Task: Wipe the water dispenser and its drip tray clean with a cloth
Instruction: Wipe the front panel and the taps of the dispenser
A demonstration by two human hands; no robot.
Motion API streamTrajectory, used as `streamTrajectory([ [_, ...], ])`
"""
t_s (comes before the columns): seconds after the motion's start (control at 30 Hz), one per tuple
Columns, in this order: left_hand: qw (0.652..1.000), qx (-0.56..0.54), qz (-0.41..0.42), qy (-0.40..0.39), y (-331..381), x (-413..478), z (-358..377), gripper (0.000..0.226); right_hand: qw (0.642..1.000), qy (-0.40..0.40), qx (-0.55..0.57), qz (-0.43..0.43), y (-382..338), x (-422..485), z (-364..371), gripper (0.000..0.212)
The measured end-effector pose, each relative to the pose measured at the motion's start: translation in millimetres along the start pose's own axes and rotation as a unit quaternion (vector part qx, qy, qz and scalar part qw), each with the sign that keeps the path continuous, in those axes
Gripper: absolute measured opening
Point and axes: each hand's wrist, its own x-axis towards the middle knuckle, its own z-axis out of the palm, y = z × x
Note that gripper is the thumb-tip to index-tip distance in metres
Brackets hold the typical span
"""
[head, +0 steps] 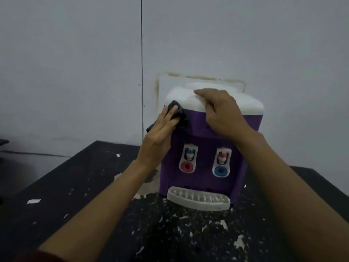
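Note:
A purple water dispenser (202, 178) with a white top (251, 104) stands on a black table. Two taps, one over a red ring and one over a blue ring, sit on its front. Its white slotted drip tray (198, 200) juts out at the base. My left hand (160, 133) presses a dark cloth (179, 118) flat against the dispenser's upper left corner, fingers straight. My right hand (221, 112) lies over the top front edge of the dispenser, fingers bent across the white top.
The black table (66, 186) has a flaking surface with pale chips and scraps scattered over it. A grey wall (75, 63) rises right behind the dispenser, with a thin dark cable (141, 72) running down it. The table's left edge falls away at mid-left.

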Motion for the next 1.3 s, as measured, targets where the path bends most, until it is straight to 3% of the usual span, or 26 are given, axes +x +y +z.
streamTrajectory([
  [0.17,0.999,0.019,0.015,-0.021,-13.7,-32.8,0.5,0.034,0.995,0.055,-0.081,0.022,-10.0,-10.2,18.9,0.045],
  [0.3,0.995,0.029,0.058,-0.078,-24.8,-77.9,3.5,0.035,0.992,0.094,-0.077,0.04,-11.1,-16.0,29.7,0.044],
  [0.7,0.961,0.048,0.114,-0.249,-27.6,-184.2,10.3,0.041,0.993,0.104,-0.036,0.034,-7.4,-16.6,29.9,0.042],
  [0.83,0.968,0.046,0.103,-0.225,-20.0,-168.0,7.7,0.042,0.993,0.107,-0.026,0.037,-7.9,-15.9,28.8,0.043],
  [1.03,0.988,0.07,0.058,-0.126,-10.1,-101.0,1.9,0.046,0.993,0.106,-0.012,0.05,-9.4,-16.5,28.8,0.045],
  [1.3,0.983,0.031,0.047,-0.176,-17.5,-142.4,6.6,0.037,0.992,0.115,-0.015,0.048,-10.0,-16.9,29.9,0.043],
])
